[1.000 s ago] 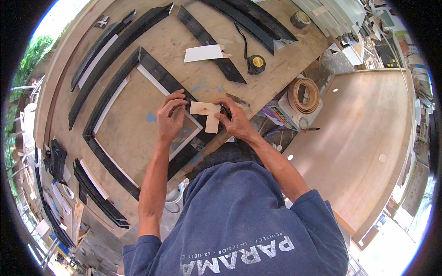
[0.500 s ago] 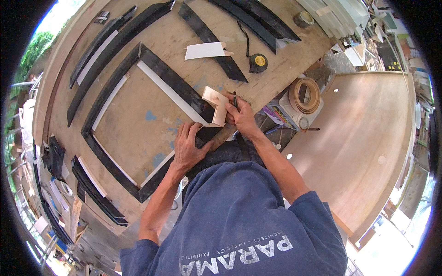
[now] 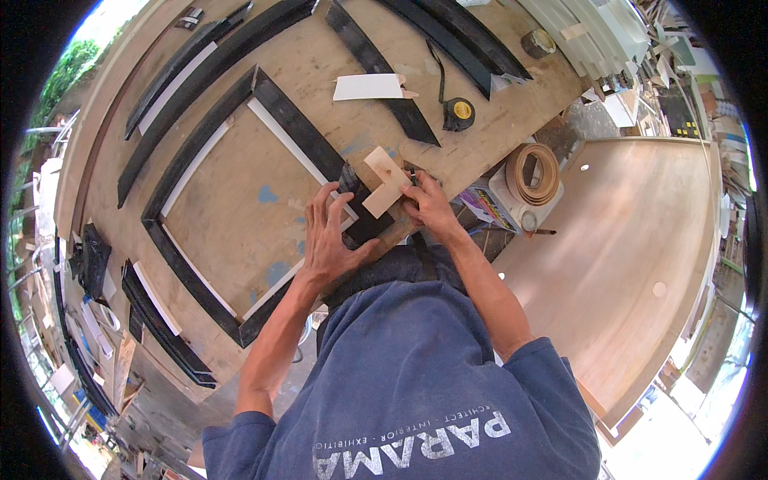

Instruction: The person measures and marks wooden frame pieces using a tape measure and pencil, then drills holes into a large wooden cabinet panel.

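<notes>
A black four-sided frame (image 3: 296,124) with white inner edging lies on the wooden worktable (image 3: 232,192). Over its near corner my left hand (image 3: 326,244) is spread, thumb and fingers apart, resting at the black rail. My right hand (image 3: 430,210) pinches a pale wooden block (image 3: 386,182) made of two pieces joined at right angles. The block is over the same corner, its lower arm across the black rail; whether it touches cannot be seen. A dark pen (image 3: 414,178) also sticks up from the right hand's fingers.
Loose black mouldings (image 3: 384,72) lie farther back, one under a white strip (image 3: 368,86). Near them is a tape measure (image 3: 458,114). To the right, a coil of brown edging (image 3: 532,174) sits beyond the table edge, beside a large wooden panel (image 3: 624,264).
The wooden block has turned and shifted in my right hand, baring more of the black corner. My left fingers have moved up and spread wider. The view has shifted slightly.
</notes>
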